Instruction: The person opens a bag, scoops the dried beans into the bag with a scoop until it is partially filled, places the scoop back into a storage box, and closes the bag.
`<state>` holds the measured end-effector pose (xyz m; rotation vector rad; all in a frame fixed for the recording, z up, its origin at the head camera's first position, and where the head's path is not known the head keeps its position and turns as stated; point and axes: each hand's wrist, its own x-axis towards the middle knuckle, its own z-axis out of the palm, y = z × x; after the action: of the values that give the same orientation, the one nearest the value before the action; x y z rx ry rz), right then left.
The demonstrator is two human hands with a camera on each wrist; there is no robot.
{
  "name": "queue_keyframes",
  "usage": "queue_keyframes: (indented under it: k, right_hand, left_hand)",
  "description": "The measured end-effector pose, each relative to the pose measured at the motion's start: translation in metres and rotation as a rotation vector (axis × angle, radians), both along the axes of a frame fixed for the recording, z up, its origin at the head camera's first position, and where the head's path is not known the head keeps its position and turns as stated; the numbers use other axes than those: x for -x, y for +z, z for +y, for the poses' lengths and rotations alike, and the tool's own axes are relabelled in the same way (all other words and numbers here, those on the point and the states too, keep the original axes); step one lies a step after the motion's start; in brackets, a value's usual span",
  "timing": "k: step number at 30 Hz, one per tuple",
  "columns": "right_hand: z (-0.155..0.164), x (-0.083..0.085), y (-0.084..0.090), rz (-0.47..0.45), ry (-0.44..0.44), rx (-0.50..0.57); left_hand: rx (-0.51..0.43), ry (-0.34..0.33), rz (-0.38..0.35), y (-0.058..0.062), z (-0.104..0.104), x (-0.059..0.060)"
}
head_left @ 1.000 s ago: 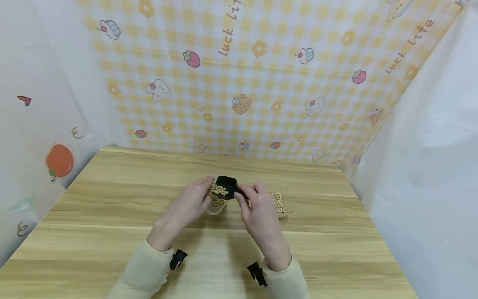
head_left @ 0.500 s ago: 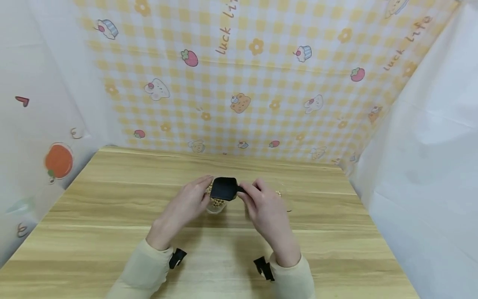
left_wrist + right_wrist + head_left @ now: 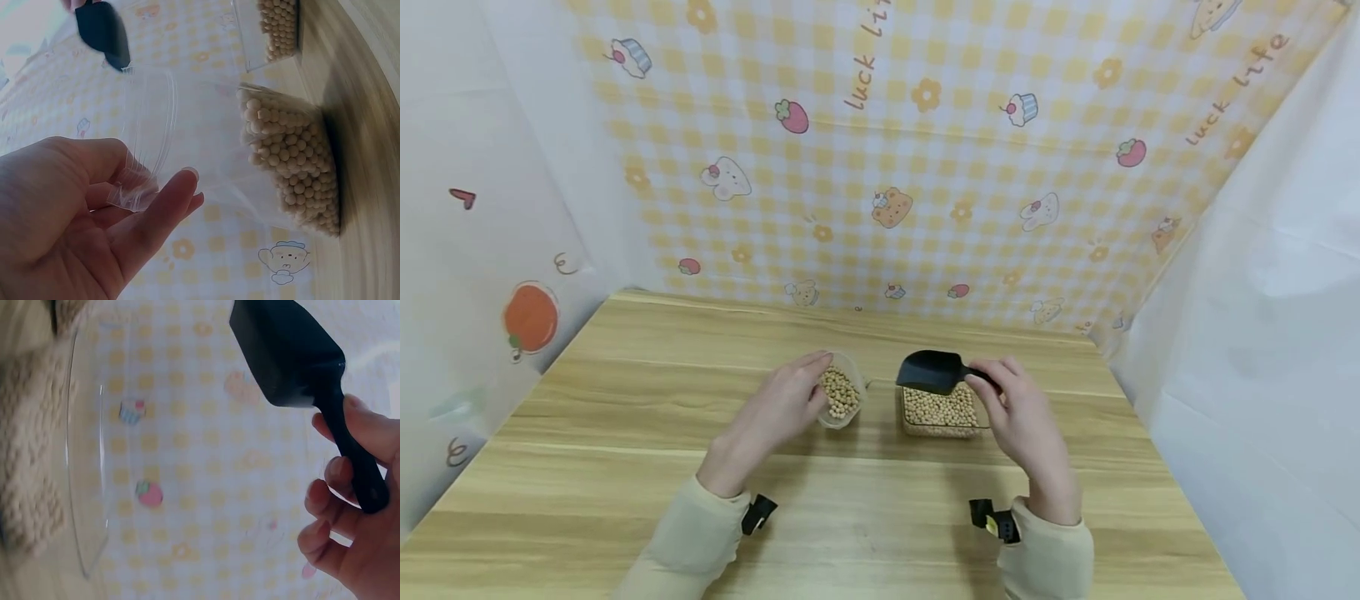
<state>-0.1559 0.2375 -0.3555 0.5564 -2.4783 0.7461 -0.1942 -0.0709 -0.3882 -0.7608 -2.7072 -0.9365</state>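
Observation:
My left hand [image 3: 781, 404] pinches the top edge of a clear zip-lock bag [image 3: 206, 112], which stands upright on the table with its mouth open. Pale round soybeans [image 3: 300, 156] fill its lower part. In my right hand [image 3: 1028, 421] is a black scoop [image 3: 931, 372], gripped by its handle. The scoop hovers above a clear box [image 3: 943, 432] that holds many more soybeans [image 3: 940, 407]. No beans show on the scoop from the head view. Part of the box's right side lies behind my right hand.
The wooden table [image 3: 865, 517] carries the bag and the box side by side with a narrow gap between them. A yellow checked cloth [image 3: 850, 167] hangs behind, and white sheets [image 3: 1262, 333] hang at both sides.
The scoop tipped over the bag, and the beans on it are gone from view. My right hand then carried it right, over the box. My left hand stays at the bag.

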Motion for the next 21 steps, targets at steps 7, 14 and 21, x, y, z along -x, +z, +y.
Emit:
queue_keyframes:
  k: [7, 14, 21]
  right_hand:
    - [0.039, 0.007, -0.015, -0.207, -0.028, -0.018]
    - [0.064, 0.016, -0.029, -0.308, -0.062, -0.088]
    - [0.067, 0.037, -0.029, -0.242, 0.05, -0.284]
  left_hand:
    - [0.02, -0.003, 0.018, 0.0, -0.001, 0.001]
    - [0.026, -0.018, 0.018, 0.0, 0.0, 0.0]
    - [0.019, -0.011, 0.037, -0.001, -0.001, 0.001]
